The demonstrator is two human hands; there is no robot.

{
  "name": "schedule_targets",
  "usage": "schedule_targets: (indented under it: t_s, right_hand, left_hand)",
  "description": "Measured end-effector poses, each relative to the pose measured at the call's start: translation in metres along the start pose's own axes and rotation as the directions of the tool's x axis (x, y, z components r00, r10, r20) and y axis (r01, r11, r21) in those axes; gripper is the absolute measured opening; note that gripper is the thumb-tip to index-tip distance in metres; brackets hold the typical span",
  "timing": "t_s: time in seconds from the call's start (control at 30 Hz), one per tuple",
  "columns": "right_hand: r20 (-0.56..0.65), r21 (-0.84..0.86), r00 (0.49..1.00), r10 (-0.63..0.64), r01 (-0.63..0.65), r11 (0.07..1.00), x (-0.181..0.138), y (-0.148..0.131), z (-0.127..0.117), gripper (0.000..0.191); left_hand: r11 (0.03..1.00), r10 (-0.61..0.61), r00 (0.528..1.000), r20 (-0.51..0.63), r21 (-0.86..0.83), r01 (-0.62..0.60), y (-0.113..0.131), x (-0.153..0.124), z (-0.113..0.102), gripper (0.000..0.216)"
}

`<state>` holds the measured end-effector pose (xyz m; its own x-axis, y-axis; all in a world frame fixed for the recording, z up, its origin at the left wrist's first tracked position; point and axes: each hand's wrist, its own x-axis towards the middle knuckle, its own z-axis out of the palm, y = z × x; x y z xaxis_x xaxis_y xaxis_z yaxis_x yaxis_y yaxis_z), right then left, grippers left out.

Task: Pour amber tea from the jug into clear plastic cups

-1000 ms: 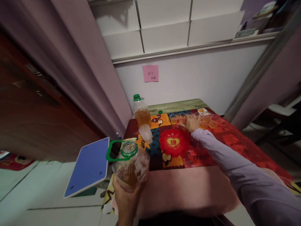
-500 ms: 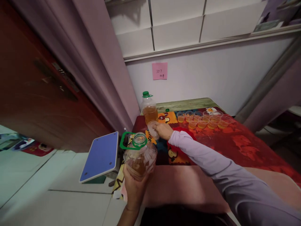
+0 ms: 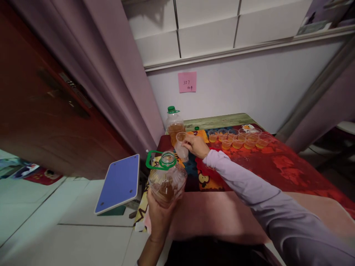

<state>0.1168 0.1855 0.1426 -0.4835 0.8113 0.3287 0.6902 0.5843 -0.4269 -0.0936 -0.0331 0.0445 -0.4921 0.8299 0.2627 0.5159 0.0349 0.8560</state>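
Note:
My left hand (image 3: 161, 212) grips the lower part of a clear plastic jug (image 3: 168, 184), its uncapped mouth facing up and a green handle ring round the neck. Some amber liquid shows low inside it. My right hand (image 3: 195, 145) pinches a clear plastic cup (image 3: 182, 147) just beyond the jug's mouth; the cup looks empty. Behind the cup stands a second jug (image 3: 175, 129), capped in green and partly full of amber liquid. To the right, several clear cups (image 3: 238, 140) with amber liquid stand in rows on the table.
A patterned red cloth (image 3: 277, 166) covers much of the table. A loose green cap (image 3: 196, 128) lies near the back. Below my right wrist sits a red item (image 3: 205, 168), partly hidden. At left is a blue-topped stool (image 3: 119, 183); a pink note (image 3: 187, 82) hangs on the wall.
My right hand has shifted slightly right and up with the cup, whose rim now shows more. The held jug has risen a little and moved slightly right.

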Motion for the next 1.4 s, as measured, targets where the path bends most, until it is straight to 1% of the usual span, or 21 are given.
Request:
schedule_targets:
  t_s: [0.07, 0.13, 0.17, 0.23, 0.3, 0.37, 0.47, 0.53, 0.6, 0.73, 0.83, 0.93, 1.0, 1.07, 1.13, 1.2, 1.27, 1.4]
  right_hand:
    - [-0.14, 0.029, 0.99, -0.002, 0.006, 1.0, -0.012, 0.004, -0.021, 0.029]
    - [-0.237, 0.013, 0.971, 0.029, -0.027, 1.0, -0.033, 0.014, -0.041, 0.035]
    - [-0.25, -0.005, 0.967, 0.05, -0.053, 0.999, -0.046, 0.021, -0.047, 0.036]
    - [-0.213, -0.056, 0.973, 0.092, -0.107, 0.993, -0.075, 0.038, -0.048, 0.035]
    - [-0.137, -0.115, 0.981, 0.137, -0.153, 0.982, -0.102, 0.057, -0.034, 0.031]
    - [-0.056, -0.146, 0.984, 0.171, -0.177, 0.973, -0.125, 0.074, -0.012, 0.028]
    - [0.0, -0.184, 0.982, 0.186, -0.183, 0.966, -0.142, 0.091, 0.02, 0.027]
    - [-0.01, -0.207, 0.983, 0.182, -0.18, 0.962, -0.145, 0.097, 0.034, 0.026]
    - [-0.026, -0.221, 0.985, 0.169, -0.171, 0.96, -0.146, 0.101, 0.039, 0.025]
    - [-0.046, -0.229, 0.991, 0.125, -0.132, 0.964, -0.152, 0.101, 0.035, 0.026]
    - [-0.116, -0.233, 0.986, 0.123, -0.148, 0.961, -0.161, 0.093, 0.027, 0.036]
    - [-0.211, -0.204, 0.959, 0.191, -0.234, 0.951, -0.167, 0.082, 0.024, 0.047]
    - [-0.238, -0.172, 0.934, 0.265, -0.309, 0.935, -0.167, 0.076, 0.028, 0.055]
    - [-0.227, -0.148, 0.907, 0.355, -0.392, 0.908, -0.162, 0.074, 0.035, 0.069]
    - [-0.186, -0.131, 0.878, 0.44, -0.466, 0.875, -0.155, 0.073, 0.043, 0.079]
    - [-0.139, -0.12, 0.854, 0.502, -0.518, 0.847, -0.147, 0.075, 0.048, 0.08]
    - [-0.114, -0.113, 0.837, 0.536, -0.547, 0.83, -0.142, 0.078, 0.051, 0.077]
    - [-0.131, -0.084, 0.826, 0.548, -0.56, 0.824, -0.139, 0.083, 0.052, 0.073]
  left_hand:
    - [1.0, -0.009, 1.0, 0.001, 0.011, 0.009, 0.001, -0.001, 0.001, 0.115]
    - [1.0, -0.009, 1.0, -0.025, 0.014, 0.009, 0.004, -0.001, 0.003, 0.115]
    - [1.0, -0.005, 0.999, -0.036, 0.011, 0.006, 0.006, -0.001, 0.005, 0.114]
    - [1.0, 0.002, 0.999, -0.047, 0.003, -0.002, 0.012, 0.001, 0.007, 0.112]
    - [1.0, 0.006, 0.999, -0.033, 0.01, -0.006, 0.018, 0.003, 0.009, 0.113]
    - [0.999, 0.012, 1.0, -0.013, 0.033, -0.011, 0.022, 0.006, 0.01, 0.115]
    - [0.997, 0.033, 0.999, 0.006, 0.07, -0.033, 0.024, 0.011, 0.012, 0.118]
    - [0.995, 0.056, 0.998, 0.013, 0.088, -0.057, 0.023, 0.012, 0.012, 0.119]
    - [0.991, 0.076, 0.997, 0.013, 0.108, -0.077, 0.021, 0.014, 0.013, 0.118]
    - [0.982, 0.102, 0.995, 0.005, 0.159, -0.102, 0.016, 0.015, 0.013, 0.117]
    - [0.974, 0.128, 0.992, 0.009, 0.188, -0.128, 0.012, 0.016, 0.014, 0.115]
    - [0.966, 0.164, 0.987, 0.003, 0.205, -0.161, 0.01, 0.017, 0.016, 0.113]
    - [0.96, 0.183, 0.983, 0.006, 0.216, -0.18, 0.01, 0.018, 0.017, 0.111]
    - [0.955, 0.186, 0.982, 0.016, 0.23, -0.185, 0.011, 0.018, 0.018, 0.111]
    - [0.953, 0.184, 0.983, 0.027, 0.24, -0.185, 0.012, 0.018, 0.018, 0.112]
    - [0.951, 0.189, 0.981, 0.037, 0.241, -0.192, 0.014, 0.017, 0.019, 0.111]
    - [0.951, 0.197, 0.979, 0.046, 0.235, -0.202, 0.016, 0.017, 0.019, 0.109]
    - [0.947, 0.217, 0.975, 0.045, 0.233, -0.222, 0.016, 0.018, 0.021, 0.111]
